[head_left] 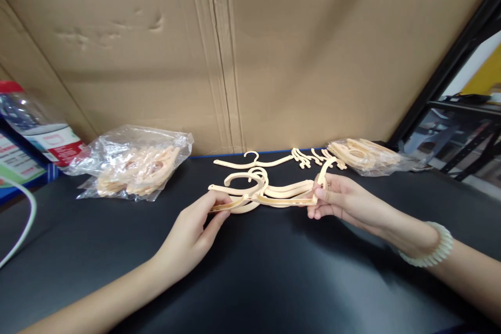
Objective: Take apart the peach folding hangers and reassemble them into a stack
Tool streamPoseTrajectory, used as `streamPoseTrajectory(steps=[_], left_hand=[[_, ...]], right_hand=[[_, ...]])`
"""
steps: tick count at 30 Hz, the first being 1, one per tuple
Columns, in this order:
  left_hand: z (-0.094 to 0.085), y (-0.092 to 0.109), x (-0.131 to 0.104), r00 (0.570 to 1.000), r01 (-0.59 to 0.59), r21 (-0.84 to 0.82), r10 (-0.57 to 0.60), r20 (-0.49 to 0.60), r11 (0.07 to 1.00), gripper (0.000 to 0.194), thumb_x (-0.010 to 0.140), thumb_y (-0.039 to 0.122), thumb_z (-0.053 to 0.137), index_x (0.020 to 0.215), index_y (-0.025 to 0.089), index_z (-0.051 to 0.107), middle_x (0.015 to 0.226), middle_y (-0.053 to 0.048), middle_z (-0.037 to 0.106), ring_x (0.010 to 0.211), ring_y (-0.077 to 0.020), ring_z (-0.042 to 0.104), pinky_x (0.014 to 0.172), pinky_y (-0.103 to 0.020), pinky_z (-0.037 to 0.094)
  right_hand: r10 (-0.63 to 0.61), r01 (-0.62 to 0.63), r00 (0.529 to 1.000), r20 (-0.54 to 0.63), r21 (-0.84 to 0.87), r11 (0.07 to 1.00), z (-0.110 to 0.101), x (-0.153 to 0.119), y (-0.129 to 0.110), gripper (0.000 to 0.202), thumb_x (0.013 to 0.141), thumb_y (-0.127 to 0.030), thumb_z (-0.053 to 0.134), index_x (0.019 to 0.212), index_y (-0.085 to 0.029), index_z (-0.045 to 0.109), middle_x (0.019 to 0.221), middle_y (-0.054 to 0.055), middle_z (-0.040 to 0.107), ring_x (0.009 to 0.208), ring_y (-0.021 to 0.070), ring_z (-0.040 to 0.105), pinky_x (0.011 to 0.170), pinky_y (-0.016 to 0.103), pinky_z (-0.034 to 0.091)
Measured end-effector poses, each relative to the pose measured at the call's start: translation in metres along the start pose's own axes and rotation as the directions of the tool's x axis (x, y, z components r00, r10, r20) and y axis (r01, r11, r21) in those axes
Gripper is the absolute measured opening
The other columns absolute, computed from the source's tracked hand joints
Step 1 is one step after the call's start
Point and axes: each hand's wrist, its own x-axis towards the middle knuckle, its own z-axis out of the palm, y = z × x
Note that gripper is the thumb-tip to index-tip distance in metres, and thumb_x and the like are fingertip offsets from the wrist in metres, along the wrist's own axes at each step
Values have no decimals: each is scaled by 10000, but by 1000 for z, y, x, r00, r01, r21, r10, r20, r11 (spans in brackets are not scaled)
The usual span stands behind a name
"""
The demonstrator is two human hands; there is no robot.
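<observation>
a small stack of cream plastic hangers sits low over the black table, held at both ends, hooks curling up at the middle. the left hand pinches the stack's left tip between thumb and fingers, closed on it; the right hand is clenched round the right tip, thumb on top, a pale bead bracelet on that wrist. to handle the bundle well, it seems best to keep both pinches even and the hangers level, so the hooks stay nested and no thin arm slips out or twists; squeezing gently looks wise, since the plastic appears slender and springy.

just behind the stack a single loose hanger lies flat on the table, and to its right a few more hooks lie spread. further right is an opened clear bag of the same hangers; to the left lies a fuller clear bag. a cardboard wall backs the table, with a red-capped bottle at far left.
</observation>
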Motion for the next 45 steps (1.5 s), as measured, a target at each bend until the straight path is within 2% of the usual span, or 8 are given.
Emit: streamPoseTrajectory(steps=[11, 20, 26, 33, 35, 37, 39, 45], left_hand=[[0, 0, 0, 1000, -5, 0, 5, 4, 1000, 109, 941, 268, 469, 1002, 228, 549, 944, -14, 678, 843, -172, 663, 740, -270, 525], [-1, 3, -1, 999, 43, -24, -42, 31, 999, 139, 954, 308, 435, 1010, 228, 534, 861, -9, 655, 686, -151, 609, 618, -246, 487], [-2, 2, -3, 995, 70, -62, -65, 78, 996, 155, 962, 314, 427, 1058, 244, 526, 866, 3, 648, 701, -148, 605, 651, -246, 486], [-1, 3, 0, 996, 83, -60, -81, 49, 995, 162, 959, 315, 424, 1048, 242, 538, 889, 3, 651, 723, -149, 616, 670, -246, 486], [-1, 3, 1, 995, 93, -75, -90, 38, 993, 161, 958, 316, 429, 1052, 246, 540, 921, 3, 656, 757, -151, 626, 694, -246, 493], [-1, 3, 0, 994, 103, -78, -101, 29, 992, 168, 960, 321, 430, 1066, 249, 539, 936, 5, 657, 768, -150, 626, 702, -246, 493], [-1, 1, 0, 993, 116, -79, -114, 26, 990, 183, 965, 330, 426, 1088, 248, 533, 938, 2, 652, 791, -157, 627, 709, -250, 490], [0, -2, -2, 991, 132, -53, -131, 28, 990, 188, 974, 337, 414, 1110, 248, 508, 933, 5, 640, 783, -160, 611, 698, -251, 459]], right_hand=[[-54, 51, 997, -46, -77, 996, 6, 1, -1, 387, 785, -450, 762, 787, -199, 468, 667, 26, 667, 623, 165, 664, 610, 297, 544], [-102, 92, 989, -105, -93, 991, 9, 1, -2, 411, 768, -477, 770, 799, -201, 467, 657, 18, 654, 630, 180, 674, 610, 313, 559], [-120, 110, 984, -133, -82, 991, 7, 3, 1, 426, 753, -480, 782, 801, -201, 465, 679, 22, 659, 626, 182, 676, 601, 310, 564], [-133, 133, 980, -148, -11, 991, 8, 5, 3, 375, 779, -436, 777, 865, -197, 501, 681, -6, 641, 631, 171, 676, 604, 288, 554], [-174, 172, 972, -156, -28, 985, 9, 4, 2, 342, 801, -424, 759, 945, -202, 542, 774, 13, 665, 670, 167, 669, 641, 305, 555], [-235, 230, 958, -165, -46, 972, 9, 4, 1, 313, 816, -405, 745, 1009, -211, 593, 948, 47, 677, 735, 156, 647, 697, 316, 549], [-297, 292, 937, -186, -53, 955, 8, 3, 0, 263, 811, -380, 749, 997, -222, 651, 1038, 47, 654, 767, 140, 611, 731, 306, 534], [-395, 370, 878, -271, -139, 918, 2, 6, 1, 198, 706, -361, 828, 837, -243, 736, 815, 12, 625, 661, 134, 545, 639, 293, 500]])
